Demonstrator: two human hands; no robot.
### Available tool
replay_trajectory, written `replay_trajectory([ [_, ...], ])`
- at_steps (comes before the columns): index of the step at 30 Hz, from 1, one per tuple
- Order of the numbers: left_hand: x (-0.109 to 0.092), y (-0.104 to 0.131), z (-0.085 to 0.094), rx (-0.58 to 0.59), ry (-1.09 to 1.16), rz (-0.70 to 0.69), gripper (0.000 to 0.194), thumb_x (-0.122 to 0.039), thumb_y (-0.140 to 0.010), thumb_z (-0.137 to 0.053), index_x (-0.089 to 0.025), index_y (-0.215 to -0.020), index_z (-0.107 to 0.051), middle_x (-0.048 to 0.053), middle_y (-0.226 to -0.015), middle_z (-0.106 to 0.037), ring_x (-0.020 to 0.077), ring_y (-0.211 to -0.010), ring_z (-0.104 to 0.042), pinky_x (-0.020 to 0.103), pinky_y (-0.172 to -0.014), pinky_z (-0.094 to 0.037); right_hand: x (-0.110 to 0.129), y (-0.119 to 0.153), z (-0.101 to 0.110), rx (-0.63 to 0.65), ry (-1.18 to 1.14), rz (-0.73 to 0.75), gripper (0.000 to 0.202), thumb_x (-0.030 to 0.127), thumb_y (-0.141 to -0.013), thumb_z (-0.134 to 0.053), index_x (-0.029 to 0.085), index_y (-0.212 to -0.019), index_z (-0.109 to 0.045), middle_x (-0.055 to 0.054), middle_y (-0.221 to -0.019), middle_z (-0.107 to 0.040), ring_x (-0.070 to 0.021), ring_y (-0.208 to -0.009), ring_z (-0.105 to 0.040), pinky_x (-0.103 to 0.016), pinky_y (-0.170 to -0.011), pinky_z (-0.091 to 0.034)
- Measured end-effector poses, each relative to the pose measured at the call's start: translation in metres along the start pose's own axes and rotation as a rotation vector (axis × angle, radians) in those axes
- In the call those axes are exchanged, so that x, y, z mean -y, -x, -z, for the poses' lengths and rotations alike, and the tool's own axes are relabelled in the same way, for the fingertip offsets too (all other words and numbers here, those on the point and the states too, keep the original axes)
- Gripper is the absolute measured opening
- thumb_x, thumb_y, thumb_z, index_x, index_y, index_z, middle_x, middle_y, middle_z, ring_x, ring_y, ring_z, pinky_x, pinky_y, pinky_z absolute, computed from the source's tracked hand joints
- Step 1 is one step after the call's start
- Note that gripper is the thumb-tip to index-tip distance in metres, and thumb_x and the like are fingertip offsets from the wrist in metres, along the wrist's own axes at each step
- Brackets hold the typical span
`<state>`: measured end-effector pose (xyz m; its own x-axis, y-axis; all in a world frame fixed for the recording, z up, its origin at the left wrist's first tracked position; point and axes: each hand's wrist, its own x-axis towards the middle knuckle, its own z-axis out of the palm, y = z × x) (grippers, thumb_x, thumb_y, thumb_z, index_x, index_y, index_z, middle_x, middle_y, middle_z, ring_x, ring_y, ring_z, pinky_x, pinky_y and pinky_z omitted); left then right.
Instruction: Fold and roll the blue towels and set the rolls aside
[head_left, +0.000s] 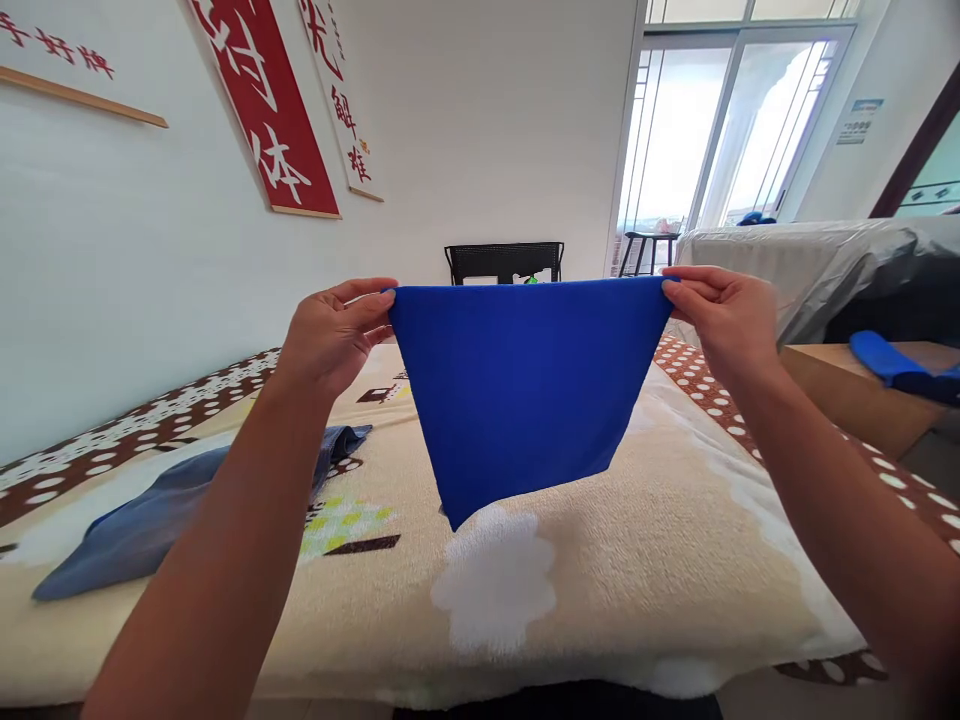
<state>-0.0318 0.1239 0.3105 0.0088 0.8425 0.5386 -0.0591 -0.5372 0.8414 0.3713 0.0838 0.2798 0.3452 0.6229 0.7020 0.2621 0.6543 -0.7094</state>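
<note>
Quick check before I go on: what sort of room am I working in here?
Probably a bedroom at home: a bed under a patterned fleece blanket, red calligraphy banners on the wall, and a glass balcony door beyond.

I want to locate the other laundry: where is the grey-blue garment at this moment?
In the head view the grey-blue garment lies flat on the patterned blanket at the left, beneath the left forearm, left of the blue cloth.
</note>
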Motion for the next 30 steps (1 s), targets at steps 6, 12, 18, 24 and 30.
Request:
replay_trajectory([
  [6, -0.016, 0.006, 0.009, -0.041, -0.122, -0.107, 0.037, -0.025, -0.073, -0.084, -0.008, -0.103, -0.072, 0.006, -0.092, -0.072, 0.0135, -0.080, -0.064, 0.036, -0.083, -0.052, 0.003, 0.003, 0.002, 0.061, 0.063, 0.034, 0.036, 0.041, -0.075, -0.080, 0.017, -0.101, -0.075, -0.005, -0.086, -0.075, -0.0165, -0.079, -0.071, -0.034, -0.079, -0.062],
  [12, -0.008, 0.004, 0.016, -0.119, -0.203, -0.061, 0.040, -0.027, -0.067, -0.088, -0.007, -0.098, -0.073, 0.008, -0.088, -0.072, 0.0130, -0.074, -0.063, 0.032, -0.070, -0.051, -0.003, -0.002, 0.005, 0.089, 0.141, 0.049, 0.031, 0.043, -0.074, -0.080, 0.018, -0.091, -0.073, -0.005, -0.082, -0.074, -0.0155, -0.071, -0.069, -0.028, -0.067, -0.061],
  [18, 0.028, -0.008, 0.007, -0.124, -0.489, -0.090, 0.020, -0.024, -0.077, -0.077, -0.010, -0.088, -0.068, 0.000, -0.068, -0.061, 0.0072, -0.057, -0.051, 0.023, -0.052, -0.036, -0.011, -0.010, 0.000, 0.148, 0.456, 0.007, 0.021, 0.037, -0.084, -0.070, 0.016, -0.085, -0.068, 0.002, -0.049, -0.056, -0.0068, -0.041, -0.048, -0.023, -0.048, -0.041],
  [24, 0.064, -0.034, -0.007, -0.090, -0.526, 0.003, 0.014, -0.030, -0.084, -0.066, -0.019, -0.088, -0.057, -0.005, -0.054, -0.053, 0.0074, -0.040, -0.041, 0.022, -0.042, -0.027, -0.045, -0.033, -0.022, 0.235, 0.227, -0.262, 0.021, 0.035, -0.089, -0.066, 0.018, -0.086, -0.055, -0.003, -0.063, -0.066, -0.0113, -0.045, -0.059, -0.022, -0.044, -0.038],
  [30, 0.063, -0.061, -0.022, -0.136, -0.435, -0.042, 0.022, -0.035, -0.090, -0.060, -0.018, -0.100, -0.050, 0.003, -0.076, -0.071, 0.0119, -0.049, -0.063, 0.022, -0.046, -0.035, -0.059, -0.058, -0.042, 0.138, 0.110, -0.164, 0.024, 0.039, -0.091, -0.065, 0.021, -0.091, -0.049, -0.004, -0.080, -0.072, -0.0143, -0.066, -0.070, -0.021, -0.051, -0.046],
])
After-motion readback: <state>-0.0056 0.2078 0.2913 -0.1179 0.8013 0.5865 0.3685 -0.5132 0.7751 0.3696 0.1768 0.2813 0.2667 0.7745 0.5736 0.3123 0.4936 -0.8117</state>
